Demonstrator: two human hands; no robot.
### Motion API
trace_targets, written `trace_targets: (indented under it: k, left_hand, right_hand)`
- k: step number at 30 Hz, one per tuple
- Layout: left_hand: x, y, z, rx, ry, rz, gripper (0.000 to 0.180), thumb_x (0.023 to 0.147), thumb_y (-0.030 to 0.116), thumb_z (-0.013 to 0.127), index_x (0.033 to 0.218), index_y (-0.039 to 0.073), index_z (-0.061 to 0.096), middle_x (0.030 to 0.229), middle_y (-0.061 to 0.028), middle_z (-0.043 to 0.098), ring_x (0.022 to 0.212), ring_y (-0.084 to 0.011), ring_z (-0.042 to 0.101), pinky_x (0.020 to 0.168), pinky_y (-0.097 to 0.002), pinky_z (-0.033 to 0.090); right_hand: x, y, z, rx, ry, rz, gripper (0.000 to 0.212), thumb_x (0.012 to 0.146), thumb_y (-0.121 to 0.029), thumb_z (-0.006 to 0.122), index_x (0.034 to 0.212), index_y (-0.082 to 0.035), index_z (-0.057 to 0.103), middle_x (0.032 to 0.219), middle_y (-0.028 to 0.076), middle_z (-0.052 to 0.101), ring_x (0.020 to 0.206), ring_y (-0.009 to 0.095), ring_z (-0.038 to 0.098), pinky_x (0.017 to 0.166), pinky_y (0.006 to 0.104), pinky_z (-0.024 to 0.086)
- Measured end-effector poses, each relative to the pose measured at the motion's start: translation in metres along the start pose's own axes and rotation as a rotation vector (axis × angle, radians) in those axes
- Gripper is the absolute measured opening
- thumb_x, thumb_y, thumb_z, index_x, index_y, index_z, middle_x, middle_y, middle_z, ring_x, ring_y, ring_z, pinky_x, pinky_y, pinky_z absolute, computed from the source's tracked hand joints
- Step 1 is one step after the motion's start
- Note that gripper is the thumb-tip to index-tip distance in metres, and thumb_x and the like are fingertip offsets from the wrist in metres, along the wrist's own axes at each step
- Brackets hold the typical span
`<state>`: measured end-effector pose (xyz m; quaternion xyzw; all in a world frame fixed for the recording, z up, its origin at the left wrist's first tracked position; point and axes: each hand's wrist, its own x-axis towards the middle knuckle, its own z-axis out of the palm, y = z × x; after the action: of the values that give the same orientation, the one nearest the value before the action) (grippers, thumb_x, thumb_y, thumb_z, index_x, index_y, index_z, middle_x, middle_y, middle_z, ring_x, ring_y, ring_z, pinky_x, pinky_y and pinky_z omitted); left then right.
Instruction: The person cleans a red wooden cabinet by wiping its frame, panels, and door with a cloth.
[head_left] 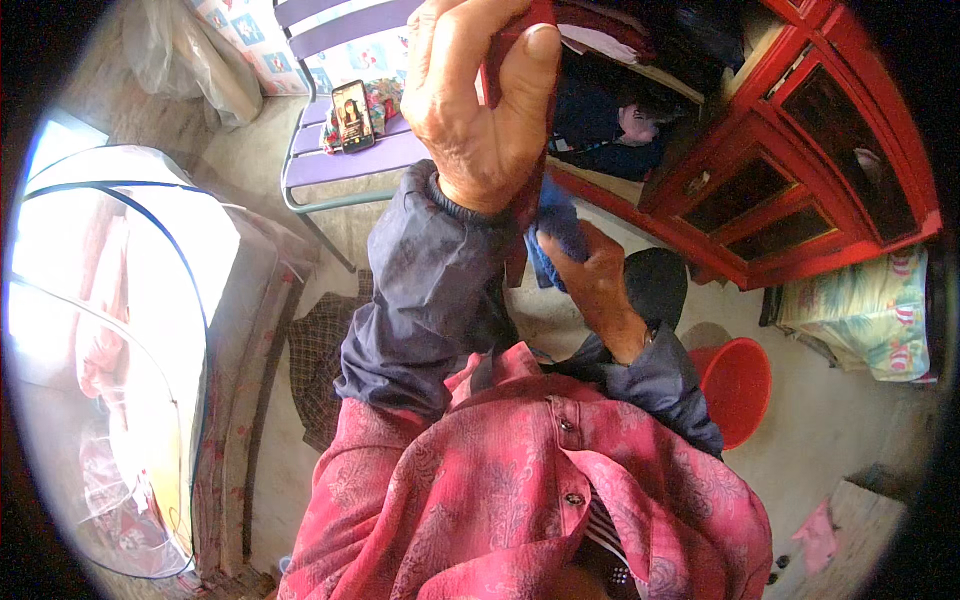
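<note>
Up high in the head view, my left hand point(470, 95) grips the upper part of a red cabinet door point(531, 180) seen nearly edge-on, the thumb lying along it. Lower down and to the right, my right hand point(597, 285) is closed on a blue cloth point(556, 232), which presses against the door's right side. The door's far face is hidden behind my left hand and sleeve. Dark clothes point(605, 125) lie folded inside the red cabinet point(620, 205) just beyond.
Left of the door stands a purple chair point(300, 170) bearing a phone point(352, 115) and patterned cloth. A bed under a net point(215, 300) fills the left side. On the floor to the right sits a red bucket point(740, 390), near a dark round stool top point(655, 285).
</note>
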<state>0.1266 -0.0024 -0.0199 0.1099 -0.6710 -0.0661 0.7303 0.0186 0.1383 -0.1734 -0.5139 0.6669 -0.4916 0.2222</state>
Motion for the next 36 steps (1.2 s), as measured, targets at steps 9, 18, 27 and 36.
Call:
trace_targets:
  k: [9, 18, 27, 36]
  left_hand:
    - [0.0, -0.007, 0.008, -0.064, 0.042, 0.087, 0.031, 0.098, 0.021, 0.064, 0.111, -0.008, 0.064, 0.118, -0.0269, 0.066, 0.105, -0.0338, 0.065, 0.093, -0.0396, 0.051]
    - [-0.005, -0.003, 0.005, 0.003, -0.021, -0.002, 0.034, 0.097, 0.024, 0.065, 0.111, -0.007, 0.064, 0.12, -0.0283, 0.065, 0.108, -0.0345, 0.064, 0.095, -0.0409, 0.05]
    - [-0.006, -0.005, -0.002, -0.189, 0.014, -0.067, 0.037, 0.1, 0.028, 0.061, 0.114, -0.006, 0.06, 0.126, -0.0285, 0.06, 0.117, -0.0338, 0.059, 0.102, -0.044, 0.046]
    - [-0.002, 0.0, 0.01, -0.081, 0.003, 0.073, 0.04, 0.098, 0.031, 0.065, 0.114, -0.005, 0.061, 0.122, -0.0275, 0.063, 0.114, -0.0342, 0.061, 0.101, -0.044, 0.047]
  right_hand:
    - [0.019, -0.044, -0.04, 0.178, 0.058, -0.002, 0.029, 0.091, -0.024, 0.075, 0.104, 0.002, 0.072, 0.088, 0.009, 0.073, 0.077, 0.014, 0.066, 0.071, 0.0309, 0.054]
    - [0.091, -0.114, -0.046, 0.158, 0.312, -0.445, 0.025, 0.089, -0.019, 0.075, 0.106, -0.001, 0.073, 0.085, 0.011, 0.073, 0.076, 0.019, 0.071, 0.071, 0.0338, 0.055]
    - [0.091, 0.027, 0.026, -0.133, 0.188, -0.47, 0.03, 0.086, -0.019, 0.075, 0.114, -0.011, 0.072, 0.097, 0.017, 0.072, 0.086, 0.034, 0.07, 0.073, 0.0416, 0.055]
    - [0.029, 0.091, 0.023, -0.242, 0.001, -0.085, 0.033, 0.089, -0.037, 0.072, 0.097, -0.005, 0.072, 0.088, 0.02, 0.072, 0.081, 0.041, 0.07, 0.07, 0.0446, 0.054]
